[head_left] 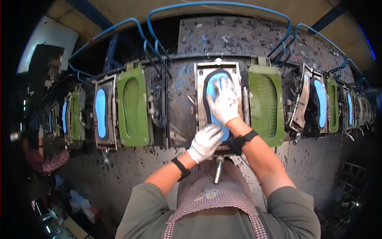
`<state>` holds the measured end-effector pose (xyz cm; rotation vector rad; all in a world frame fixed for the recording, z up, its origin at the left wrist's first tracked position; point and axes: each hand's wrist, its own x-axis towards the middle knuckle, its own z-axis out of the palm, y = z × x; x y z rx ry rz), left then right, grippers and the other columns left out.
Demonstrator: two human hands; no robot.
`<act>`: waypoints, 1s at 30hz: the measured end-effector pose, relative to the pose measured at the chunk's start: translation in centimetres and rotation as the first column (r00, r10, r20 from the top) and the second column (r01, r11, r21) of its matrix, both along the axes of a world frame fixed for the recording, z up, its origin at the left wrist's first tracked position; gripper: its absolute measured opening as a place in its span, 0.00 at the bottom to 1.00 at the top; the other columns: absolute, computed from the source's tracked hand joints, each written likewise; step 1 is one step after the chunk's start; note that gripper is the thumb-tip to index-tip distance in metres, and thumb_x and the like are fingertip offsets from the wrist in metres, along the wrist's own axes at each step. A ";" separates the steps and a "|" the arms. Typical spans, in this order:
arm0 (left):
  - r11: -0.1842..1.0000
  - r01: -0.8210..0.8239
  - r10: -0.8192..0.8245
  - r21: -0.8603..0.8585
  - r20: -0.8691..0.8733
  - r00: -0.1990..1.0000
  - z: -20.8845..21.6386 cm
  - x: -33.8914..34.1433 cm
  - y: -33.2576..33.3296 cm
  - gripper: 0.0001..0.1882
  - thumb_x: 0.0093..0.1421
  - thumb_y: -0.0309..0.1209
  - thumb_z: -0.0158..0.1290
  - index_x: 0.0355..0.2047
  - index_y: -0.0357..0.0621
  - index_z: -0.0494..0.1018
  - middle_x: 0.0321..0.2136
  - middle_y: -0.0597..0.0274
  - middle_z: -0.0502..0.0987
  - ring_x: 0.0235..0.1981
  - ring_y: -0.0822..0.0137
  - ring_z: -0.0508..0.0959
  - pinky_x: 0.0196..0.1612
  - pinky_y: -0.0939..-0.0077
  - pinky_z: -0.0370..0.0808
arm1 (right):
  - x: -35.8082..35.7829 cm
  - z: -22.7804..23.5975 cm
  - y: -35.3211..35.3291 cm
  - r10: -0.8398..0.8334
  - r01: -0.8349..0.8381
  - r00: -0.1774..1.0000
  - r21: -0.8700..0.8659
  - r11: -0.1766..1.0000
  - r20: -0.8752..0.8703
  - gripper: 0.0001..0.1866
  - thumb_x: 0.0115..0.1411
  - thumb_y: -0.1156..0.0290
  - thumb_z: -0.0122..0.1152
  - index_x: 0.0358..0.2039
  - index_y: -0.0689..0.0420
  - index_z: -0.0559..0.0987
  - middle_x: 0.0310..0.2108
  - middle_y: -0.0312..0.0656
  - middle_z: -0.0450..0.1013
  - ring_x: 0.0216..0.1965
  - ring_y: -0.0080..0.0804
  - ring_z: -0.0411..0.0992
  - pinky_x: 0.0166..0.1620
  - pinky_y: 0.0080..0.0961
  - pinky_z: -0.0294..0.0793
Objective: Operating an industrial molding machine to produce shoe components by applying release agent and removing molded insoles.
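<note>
A blue shoe insole lies over a dark foot-shaped surround in the metal mould frame in front of me. My right hand, in a white glove with grey-stained fingertips, rests on its front and middle with the fingers stretched out flat. At the heel end, my left hand, also white-gloved, is closed at the insole's left edge, fingers bent and together. Part of the insole is hidden under both hands. Hinged beside the frame, a green mould half with a textured sole hollow stands open.
Another green mould half and a mould with a blue insole stand left. More moulds line the bench both ways. A metal handle juts toward my apron. Blue tube rails arch behind. At far left is another person's patterned garment.
</note>
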<state>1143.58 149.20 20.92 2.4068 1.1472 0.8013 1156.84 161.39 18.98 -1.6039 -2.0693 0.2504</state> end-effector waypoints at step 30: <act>0.807 0.517 -0.586 -0.286 -0.278 0.761 1.2 1.1 6.8 0.34 0.60 0.45 0.55 0.65 0.49 0.64 0.69 0.54 0.61 0.71 0.52 0.57 0.71 0.43 0.51 | 6.1 5.2 -23.5 -0.930 -0.508 0.110 -0.824 0.252 -0.352 0.17 0.72 0.59 0.51 0.46 0.60 0.77 0.34 0.39 0.78 0.34 0.31 0.77 0.39 0.28 0.78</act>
